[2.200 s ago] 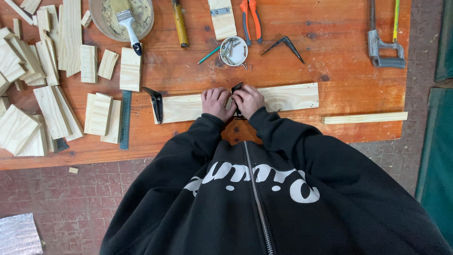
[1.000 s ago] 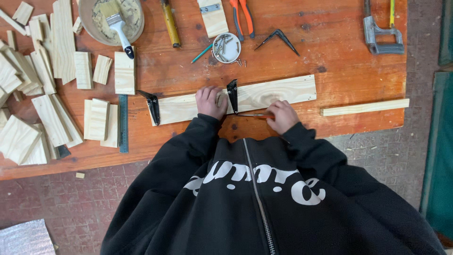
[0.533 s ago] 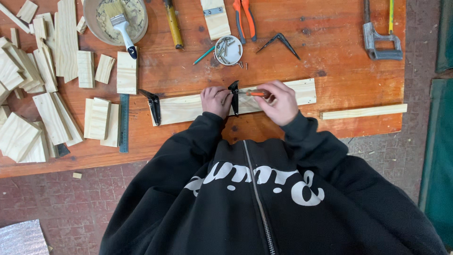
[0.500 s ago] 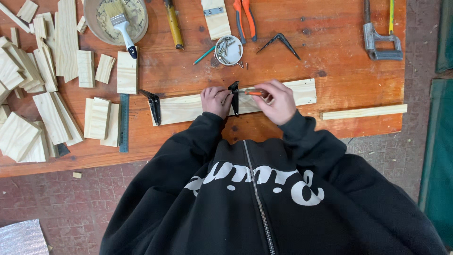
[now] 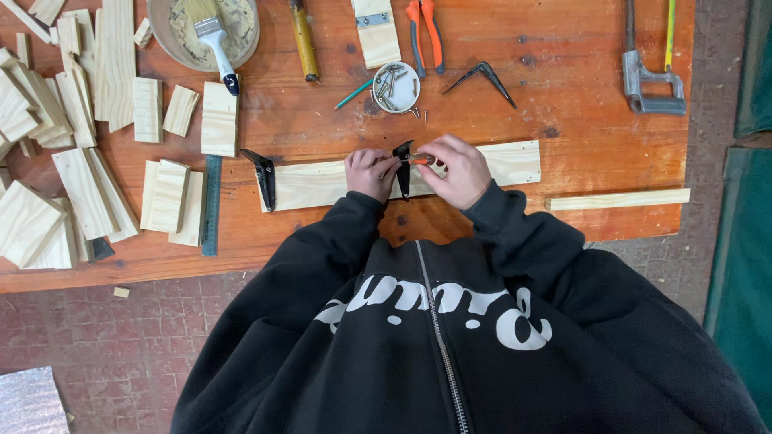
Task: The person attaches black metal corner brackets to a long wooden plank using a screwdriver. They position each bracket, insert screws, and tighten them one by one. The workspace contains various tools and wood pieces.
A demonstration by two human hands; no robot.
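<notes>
While the left hand [image 5: 371, 171] presses down on the pale wooden plank [image 5: 322, 183] lying across the orange bench [image 5: 579, 104], its fingers closed against the black metal bracket [image 5: 403, 167] at the plank's middle, the right hand [image 5: 455, 169] has come in from 3 o'clock and now pinches a small orange-handled tool [image 5: 420, 160], its tip at the bracket. A second ago that hand was off the plank at the near edge of the bench; half a second ago it was already over the wood with the orange tool, so the change is the arrival and settling of the tool at the bracket. Both hands are narrow, each closed on something: left on plank and bracket, right on the tool. I judge that work on the bracket is now in hand rather than being prepared. A second black bracket [image 5: 264, 175] sits at the plank's 9 o'clock end. At 12 o'clock from the hands stands a round white dish of screws [image 5: 396, 87]; a few screws lie loose beside it. Offcuts [image 5: 76, 185] lie at 9 o'clock.
</notes>
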